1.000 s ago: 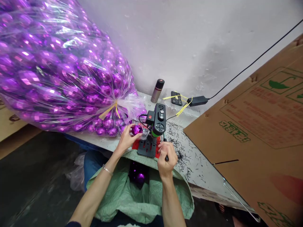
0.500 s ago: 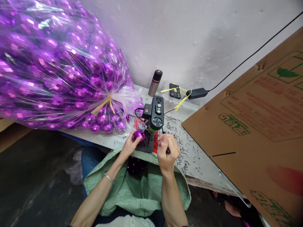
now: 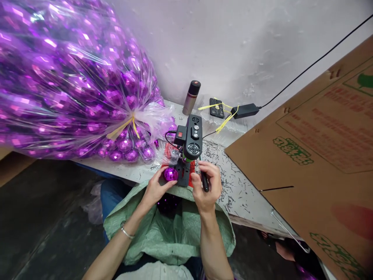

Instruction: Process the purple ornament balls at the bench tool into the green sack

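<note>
A shiny purple faceted ball (image 3: pixel 170 174) sits between the thumb and fingers of my left hand (image 3: pixel 155 186), at the left front of the small black machine's base plate (image 3: pixel 183 177). The machine's black head (image 3: pixel 194 136) stands above and behind the ball. My right hand (image 3: pixel 207 186) is at the machine's right, its fingers loosely curled round a black lever handle (image 3: pixel 204 182). Below both hands, a green woven sack (image 3: pixel 175 237) hangs open at the table edge, with dark purple balls (image 3: pixel 168 203) inside.
A huge clear bag of purple balls (image 3: pixel 87 93) fills the left. Behind the machine stand a bottle (image 3: pixel 191 97), a phone (image 3: pixel 216 107) and a black adapter (image 3: pixel 246 111). A large cardboard box (image 3: pixel 305 155) leans in at right. Black scraps litter the white table (image 3: pixel 241 206).
My left hand has shifted slightly left and down with the ball, drawing it away from under the machine's head. My right hand's fist has loosened on the handle. The view has shifted slightly.
</note>
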Action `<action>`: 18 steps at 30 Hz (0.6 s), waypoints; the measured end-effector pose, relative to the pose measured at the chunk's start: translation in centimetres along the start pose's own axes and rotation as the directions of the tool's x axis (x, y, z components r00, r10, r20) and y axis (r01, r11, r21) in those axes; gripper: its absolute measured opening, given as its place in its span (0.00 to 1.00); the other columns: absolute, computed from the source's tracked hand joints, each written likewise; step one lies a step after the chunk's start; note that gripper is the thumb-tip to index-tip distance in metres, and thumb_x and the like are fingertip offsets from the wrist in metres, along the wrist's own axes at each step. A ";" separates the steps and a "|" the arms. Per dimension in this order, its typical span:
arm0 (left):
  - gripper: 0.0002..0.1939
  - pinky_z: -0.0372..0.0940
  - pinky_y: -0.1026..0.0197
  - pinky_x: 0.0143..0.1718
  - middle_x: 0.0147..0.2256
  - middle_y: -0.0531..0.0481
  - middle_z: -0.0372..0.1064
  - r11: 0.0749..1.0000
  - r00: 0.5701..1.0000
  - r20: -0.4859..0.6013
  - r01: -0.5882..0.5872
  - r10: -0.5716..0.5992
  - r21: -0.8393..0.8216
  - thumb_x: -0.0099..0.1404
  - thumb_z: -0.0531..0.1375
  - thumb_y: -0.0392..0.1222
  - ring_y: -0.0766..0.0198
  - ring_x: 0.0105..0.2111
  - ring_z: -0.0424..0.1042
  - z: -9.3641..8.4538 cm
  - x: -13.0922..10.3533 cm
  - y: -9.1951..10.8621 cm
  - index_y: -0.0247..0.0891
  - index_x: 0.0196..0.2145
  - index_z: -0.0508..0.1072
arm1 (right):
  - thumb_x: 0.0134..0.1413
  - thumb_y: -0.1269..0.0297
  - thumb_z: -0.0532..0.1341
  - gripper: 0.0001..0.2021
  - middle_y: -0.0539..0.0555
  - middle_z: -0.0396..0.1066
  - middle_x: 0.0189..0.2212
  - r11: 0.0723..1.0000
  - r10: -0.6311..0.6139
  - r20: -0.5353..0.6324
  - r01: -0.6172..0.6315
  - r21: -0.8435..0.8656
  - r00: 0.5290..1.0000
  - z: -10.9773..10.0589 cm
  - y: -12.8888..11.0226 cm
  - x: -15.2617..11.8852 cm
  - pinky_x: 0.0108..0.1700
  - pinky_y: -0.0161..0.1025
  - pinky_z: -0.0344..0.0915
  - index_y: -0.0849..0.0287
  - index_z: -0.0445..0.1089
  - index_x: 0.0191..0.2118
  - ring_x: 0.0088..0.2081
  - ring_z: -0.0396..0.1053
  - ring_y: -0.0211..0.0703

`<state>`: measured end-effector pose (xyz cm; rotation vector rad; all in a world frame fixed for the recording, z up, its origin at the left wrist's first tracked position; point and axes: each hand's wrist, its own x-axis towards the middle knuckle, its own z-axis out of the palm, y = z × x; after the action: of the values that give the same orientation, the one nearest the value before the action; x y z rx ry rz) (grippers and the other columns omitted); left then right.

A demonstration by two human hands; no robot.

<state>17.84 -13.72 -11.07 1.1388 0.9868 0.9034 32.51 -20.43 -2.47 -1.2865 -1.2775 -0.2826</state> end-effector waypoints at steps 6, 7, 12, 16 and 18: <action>0.24 0.73 0.62 0.38 0.37 0.39 0.80 0.534 0.790 0.450 0.614 -0.417 -0.582 0.70 0.59 0.58 0.64 0.31 0.77 -1.0 -1.9 1.3 0.30 0.43 0.77 | 0.64 0.59 0.61 0.14 0.58 0.76 0.45 0.952 0.306 0.121 -0.301 -0.060 0.944 -1.0 0.8 -4.3 0.37 0.40 0.76 0.57 0.70 0.53 0.36 0.75 0.40; 0.24 0.73 0.63 0.37 0.37 0.38 0.79 0.489 0.771 0.478 0.636 -0.420 -0.597 0.72 0.56 0.57 0.65 0.30 0.76 -0.9 -2.1 1.4 0.29 0.42 0.77 | 0.65 0.59 0.59 0.12 0.57 0.77 0.42 0.945 0.328 0.164 -0.322 -0.062 0.930 -1.1 0.6 -5.0 0.38 0.39 0.76 0.57 0.71 0.50 0.36 0.75 0.40; 0.25 0.73 0.63 0.38 0.36 0.41 0.80 0.556 0.787 0.474 0.615 -0.394 -0.559 0.73 0.55 0.58 0.64 0.32 0.77 0.0 -3.0 0.8 0.31 0.42 0.78 | 0.64 0.57 0.60 0.15 0.58 0.77 0.47 0.952 0.304 0.309 -0.303 -0.053 0.901 -0.4 -0.6 -7.0 0.43 0.41 0.77 0.56 0.71 0.54 0.45 0.77 0.44; 0.32 0.71 0.58 0.44 0.37 0.42 0.80 0.796 0.816 0.500 0.497 -0.291 -0.347 0.63 0.62 0.67 0.58 0.37 0.78 0.6 -5.0 -0.1 0.32 0.46 0.78 | 0.62 0.57 0.63 0.24 0.60 0.74 0.55 0.980 0.197 0.425 -0.191 -0.059 0.883 -1.8 -0.7 -8.2 0.56 0.50 0.74 0.55 0.65 0.62 0.56 0.73 0.51; 0.38 0.70 0.54 0.47 0.38 0.40 0.80 0.889 0.781 0.572 0.420 -0.252 -0.181 0.60 0.61 0.71 0.55 0.39 0.79 0.4 -5.7 0.1 0.31 0.49 0.78 | 0.61 0.58 0.63 0.23 0.59 0.74 0.53 0.977 0.212 0.373 -0.186 -0.106 0.903 -4.9 -0.6 -9.6 0.55 0.53 0.75 0.53 0.66 0.61 0.54 0.74 0.52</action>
<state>16.39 -19.11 -10.03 0.8398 0.5367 0.3780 31.22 -29.10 -8.80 -1.5712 -1.4566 0.0798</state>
